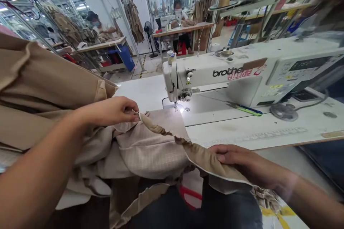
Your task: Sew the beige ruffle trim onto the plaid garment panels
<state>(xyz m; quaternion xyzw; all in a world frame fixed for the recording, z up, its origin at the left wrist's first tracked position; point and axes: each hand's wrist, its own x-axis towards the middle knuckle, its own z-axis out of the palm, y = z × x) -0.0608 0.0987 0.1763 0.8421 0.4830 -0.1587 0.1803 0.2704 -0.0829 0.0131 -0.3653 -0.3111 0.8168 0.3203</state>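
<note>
The left forearm and right forearm reach in bare from the lower corners. The left hand is raised, its fingers curled into a pinch; the right hand lies palm-down, fingers together and extended.

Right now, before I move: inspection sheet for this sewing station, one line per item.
Surface: white sewing table, printed ruler along its front.
Job's things: checked beige fabric lying at the needle of a Brother sewing machine, with a ruffled tan edge.
Clutter: green-and-blue snips on the table; tan garment heaped at left.
Hands: left hand pinches the fabric's edge; right hand lies over the tan edge, grip unclear.
Cables: dark cord at right of the machine.
Surroundings: two co-workers at tables, hanging garments, floor fan.
</note>
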